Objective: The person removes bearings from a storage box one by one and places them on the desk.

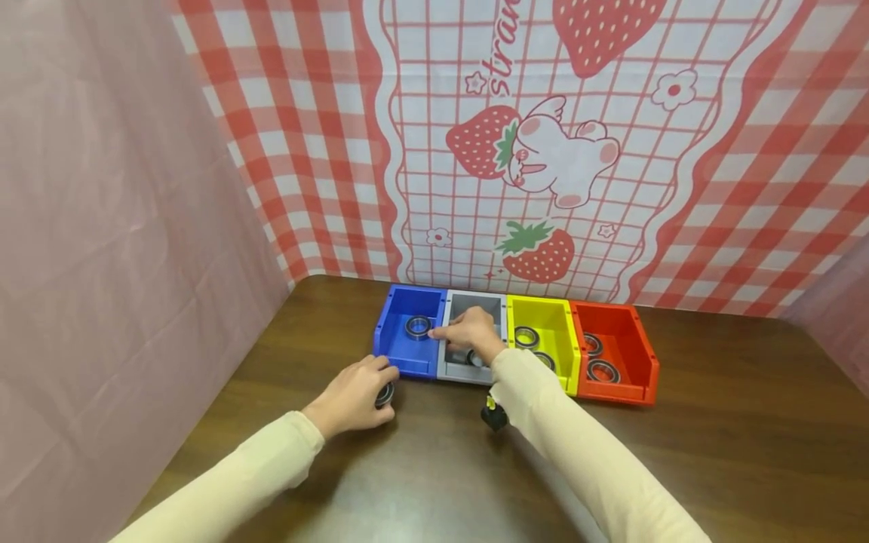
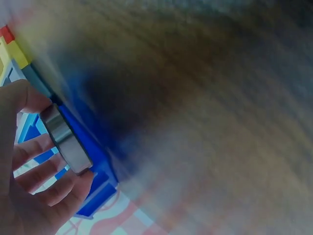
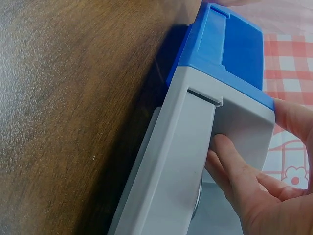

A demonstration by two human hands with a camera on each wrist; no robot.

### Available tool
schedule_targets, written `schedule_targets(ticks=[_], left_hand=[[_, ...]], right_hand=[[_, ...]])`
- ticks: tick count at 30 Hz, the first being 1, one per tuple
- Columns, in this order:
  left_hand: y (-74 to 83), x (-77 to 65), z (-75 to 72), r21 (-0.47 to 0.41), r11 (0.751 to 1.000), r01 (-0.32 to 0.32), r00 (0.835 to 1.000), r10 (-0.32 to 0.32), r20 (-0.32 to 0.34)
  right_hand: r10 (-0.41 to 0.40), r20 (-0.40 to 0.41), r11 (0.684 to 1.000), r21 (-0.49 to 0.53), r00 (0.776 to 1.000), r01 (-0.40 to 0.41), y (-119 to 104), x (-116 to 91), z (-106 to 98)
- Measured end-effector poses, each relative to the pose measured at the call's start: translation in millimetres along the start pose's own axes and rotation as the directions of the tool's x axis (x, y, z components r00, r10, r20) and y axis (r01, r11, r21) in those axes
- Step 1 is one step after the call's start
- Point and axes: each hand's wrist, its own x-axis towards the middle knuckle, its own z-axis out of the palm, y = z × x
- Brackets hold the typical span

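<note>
At the front left corner of the blue bin point(image 1: 409, 367), my left hand point(image 1: 356, 394) grips a ball bearing point(image 1: 385, 395). The left wrist view shows the bearing's smooth steel outer ring point(image 2: 68, 141) edge-on between thumb and fingers. My right hand point(image 1: 471, 332) straddles the wall between the blue bin and the grey bin point(image 3: 168, 161). Its thumb is on the blue side and its fingers point(image 3: 230, 152) reach inside the grey bin, pinching that wall. One bearing point(image 1: 418, 327) lies in the blue bin near the thumb. Another bearing point(image 1: 474, 359) in the grey bin is partly hidden.
To the right, the yellow bin point(image 1: 569, 381) and the red bin point(image 1: 641, 394) join the row, each with two bearings in view. The bins stand on a brown wooden table point(image 1: 407, 467). A checked strawberry cloth point(image 1: 434, 151) hangs behind, with pink cloth point(image 1: 122, 226) at the left.
</note>
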Motion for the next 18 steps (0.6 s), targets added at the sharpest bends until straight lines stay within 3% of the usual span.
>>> schedule_targets(ticks=[7,18], left_hand=[[0.1,-2.0,6.8,0.008,1.000,0.010,0.998,-0.010,0.055],[-0.3,-3.7,10.4,0.010,0.999,0.038,0.998,-0.039,0.048]], right_hand=[[0.016,0.023,0.999,0.037,1.000,-0.017,-1.5,1.3,0.2],[0.016,0.015,0.998,0.053,1.000,-0.017,-2.0,0.8,0.3]])
